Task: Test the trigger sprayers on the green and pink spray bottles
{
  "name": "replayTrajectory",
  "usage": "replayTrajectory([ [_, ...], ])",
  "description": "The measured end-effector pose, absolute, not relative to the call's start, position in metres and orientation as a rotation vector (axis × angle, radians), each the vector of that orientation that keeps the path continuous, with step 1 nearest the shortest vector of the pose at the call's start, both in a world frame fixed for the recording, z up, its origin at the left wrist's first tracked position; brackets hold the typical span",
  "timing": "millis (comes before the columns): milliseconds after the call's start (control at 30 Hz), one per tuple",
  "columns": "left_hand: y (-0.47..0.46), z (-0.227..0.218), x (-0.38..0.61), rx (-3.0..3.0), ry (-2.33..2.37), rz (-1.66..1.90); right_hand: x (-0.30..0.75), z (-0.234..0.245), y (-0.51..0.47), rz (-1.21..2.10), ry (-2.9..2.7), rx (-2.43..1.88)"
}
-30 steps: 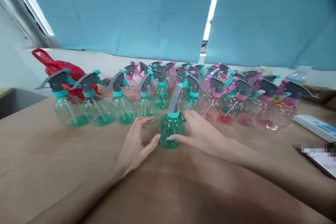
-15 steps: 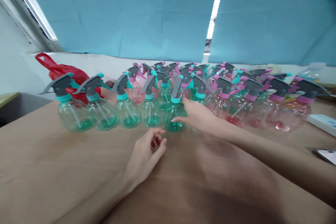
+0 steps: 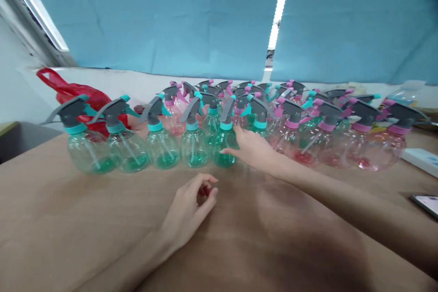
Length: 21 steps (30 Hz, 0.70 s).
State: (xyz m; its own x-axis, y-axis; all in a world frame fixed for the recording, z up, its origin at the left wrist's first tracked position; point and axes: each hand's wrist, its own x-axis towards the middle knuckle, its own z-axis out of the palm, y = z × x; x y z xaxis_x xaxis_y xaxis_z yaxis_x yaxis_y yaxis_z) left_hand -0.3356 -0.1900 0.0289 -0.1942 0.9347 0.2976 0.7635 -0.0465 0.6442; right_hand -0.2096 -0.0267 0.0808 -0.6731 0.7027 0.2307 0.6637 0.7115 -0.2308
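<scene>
Right hand (image 3: 253, 150) clasps green spray bottle (image 3: 224, 149), seating it in the front row (image 3: 163, 147) (left hand (image 3: 190, 212) half-curled, empty); release wants gentleness.

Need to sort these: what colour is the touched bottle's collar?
Teal collar on the bottle, head view.

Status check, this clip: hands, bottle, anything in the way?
Left hand loosely curled on table, empty. Right hand flat against green spray bottle, upright in front row. Pink bottles crowd right beside it.
</scene>
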Motion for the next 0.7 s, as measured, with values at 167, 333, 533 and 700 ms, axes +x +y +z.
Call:
replayTrajectory([
  [167,-0.190,0.030,-0.334,1.822,2.015,1.055,-0.207,0.076,-0.030,0.222,-2.555,-0.980],
  [333,-0.191,0.029,-0.334,1.800,2.011,1.025,-0.180,0.076,-0.038,0.245,-2.460,-0.875],
  [533,-0.196,0.027,-0.326,1.836,1.965,1.026,-0.126,0.067,-0.033,0.273,-2.197,-0.833],
  [700,-0.199,0.027,-0.318,1.898,1.920,1.057,-0.115,0.059,-0.015,0.300,-2.124,-1.002],
])
